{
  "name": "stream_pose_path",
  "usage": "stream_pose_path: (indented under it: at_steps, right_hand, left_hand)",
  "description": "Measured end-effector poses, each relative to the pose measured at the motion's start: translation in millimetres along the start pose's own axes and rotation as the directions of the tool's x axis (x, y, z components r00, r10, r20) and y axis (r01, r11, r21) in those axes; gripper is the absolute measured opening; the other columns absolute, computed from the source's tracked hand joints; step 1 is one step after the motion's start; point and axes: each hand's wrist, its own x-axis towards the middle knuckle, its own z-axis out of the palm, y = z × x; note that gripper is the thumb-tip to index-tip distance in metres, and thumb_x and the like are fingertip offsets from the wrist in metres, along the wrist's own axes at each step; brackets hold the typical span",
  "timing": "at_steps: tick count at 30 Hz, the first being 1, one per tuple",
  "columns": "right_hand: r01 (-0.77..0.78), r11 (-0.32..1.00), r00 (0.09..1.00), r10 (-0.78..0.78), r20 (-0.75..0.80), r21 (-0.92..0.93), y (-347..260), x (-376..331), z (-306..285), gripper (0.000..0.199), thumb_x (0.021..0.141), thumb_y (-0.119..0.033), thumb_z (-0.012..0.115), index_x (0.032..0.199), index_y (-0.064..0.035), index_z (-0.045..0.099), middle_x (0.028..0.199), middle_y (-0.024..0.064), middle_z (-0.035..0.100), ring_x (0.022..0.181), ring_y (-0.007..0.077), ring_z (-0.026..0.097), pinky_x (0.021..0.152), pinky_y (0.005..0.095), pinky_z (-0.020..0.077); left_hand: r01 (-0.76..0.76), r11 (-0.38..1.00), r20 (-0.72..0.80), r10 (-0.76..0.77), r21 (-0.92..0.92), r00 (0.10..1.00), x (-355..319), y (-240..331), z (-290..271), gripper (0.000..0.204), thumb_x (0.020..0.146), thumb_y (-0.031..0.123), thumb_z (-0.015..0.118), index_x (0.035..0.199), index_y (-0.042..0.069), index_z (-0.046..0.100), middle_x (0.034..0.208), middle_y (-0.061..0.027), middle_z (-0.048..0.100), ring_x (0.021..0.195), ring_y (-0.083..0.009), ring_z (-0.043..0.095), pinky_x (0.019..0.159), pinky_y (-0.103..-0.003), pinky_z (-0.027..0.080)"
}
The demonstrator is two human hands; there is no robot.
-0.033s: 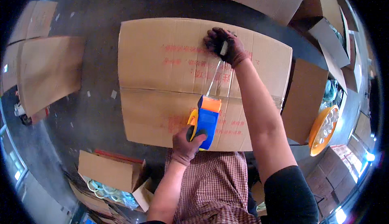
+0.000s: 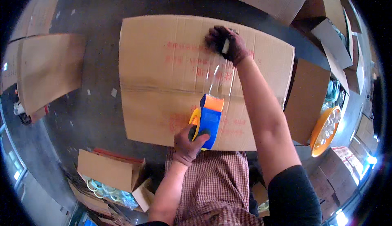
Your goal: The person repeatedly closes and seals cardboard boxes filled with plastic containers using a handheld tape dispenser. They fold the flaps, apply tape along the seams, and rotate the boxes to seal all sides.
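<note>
Nothing has moved since the earlier picture. The left hand (image 2: pixel 188 140) grips a blue and orange tape gun (image 2: pixel 207 120) near the front edge of a big cardboard box (image 2: pixel 159 70). The right hand (image 2: pixel 226 44) presses flat, fingers spread, on the far end of a clear tape strip (image 2: pixel 216 79). A small open box (image 2: pixel 110 173) sits low on the left.

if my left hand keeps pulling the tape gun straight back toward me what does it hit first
Most likely your own body: the left hand holds the blue-and-orange tape dispenser at the near edge of the cardboard box, and your checked apron lies right behind it. Depth is hard to judge.
</note>
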Motion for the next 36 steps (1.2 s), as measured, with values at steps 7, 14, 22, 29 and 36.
stream_pose_path:
  at_steps: [7, 14, 22, 29, 36]
  right_hand:
    - [-0.089, 0.874, 0.97, -0.032, -0.239, -0.478, 3, -41, 26, 0.043, 0.09, -0.041, 0.042, 0.109, -0.0037, 0.053, 0.098, 0.0123, 0.061, 0.077, 0.0216, 0.06, 0.062, 0.0315, 0.05]
    - [-0.303, 0.056, 0.909, 0.316, -0.271, -0.951, 63, -138, 51, 0.027, 0.075, -0.013, 0.059, 0.102, -0.0097, 0.055, 0.078, 0.004, 0.061, 0.061, 0.0096, 0.055, 0.051, 0.0223, 0.0435]
    - [0.042, -0.741, 0.556, 0.575, -0.6, -0.671, 139, -165, 72, 0.022, 0.082, -0.022, 0.05, 0.088, -0.0041, 0.062, 0.068, 0.009, 0.061, 0.063, 0.0198, 0.061, 0.047, 0.0319, 0.0504]
    - [0.364, -0.854, 0.622, 0.52, -0.586, -0.371, 205, -155, 60, 0.022, 0.075, -0.021, 0.056, 0.091, -0.009, 0.067, 0.093, 0.0089, 0.065, 0.086, 0.0259, 0.063, 0.067, 0.0403, 0.0514]
    - [0.233, -0.913, 0.644, 0.402, -0.651, -0.334, 220, -145, 57, 0.026, 0.067, -0.019, 0.065, 0.093, -0.0155, 0.068, 0.098, 0.0061, 0.065, 0.091, 0.0255, 0.062, 0.067, 0.0371, 0.0513]
  left_hand:
    - [0.291, 0.95, -0.009, -0.294, -0.117, 0.956, -97, -41, -6, 0.038, 0.065, 0.034, 0.067, 0.086, 0.002, 0.062, 0.074, -0.0105, 0.063, 0.065, -0.0196, 0.061, 0.062, -0.031, 0.048]
    - [0.421, 0.906, -0.048, -0.423, -0.045, 0.905, -135, -102, 4, 0.047, 0.065, 0.044, 0.066, 0.088, 0.003, 0.062, 0.074, -0.0111, 0.063, 0.067, -0.0251, 0.061, 0.064, -0.034, 0.047]
    - [0.414, 0.908, -0.049, -0.417, -0.072, 0.907, -136, -101, 12, 0.051, 0.064, 0.05, 0.065, 0.089, 0.006, 0.062, 0.074, -0.0111, 0.064, 0.068, -0.0259, 0.062, 0.063, -0.035, 0.048]
    - [0.419, 0.897, 0.03, -0.42, -0.138, 0.907, -132, -85, -3, 0.053, 0.064, 0.054, 0.064, 0.087, 0.006, 0.062, 0.071, -0.0106, 0.063, 0.066, -0.024, 0.061, 0.061, -0.035, 0.047]
    - [0.453, 0.863, -0.001, -0.465, -0.226, 0.885, -128, -55, -14, 0.056, 0.063, 0.059, 0.062, 0.078, 0.005, 0.063, 0.064, -0.0099, 0.06, 0.06, -0.0222, 0.059, 0.059, -0.034, 0.045]
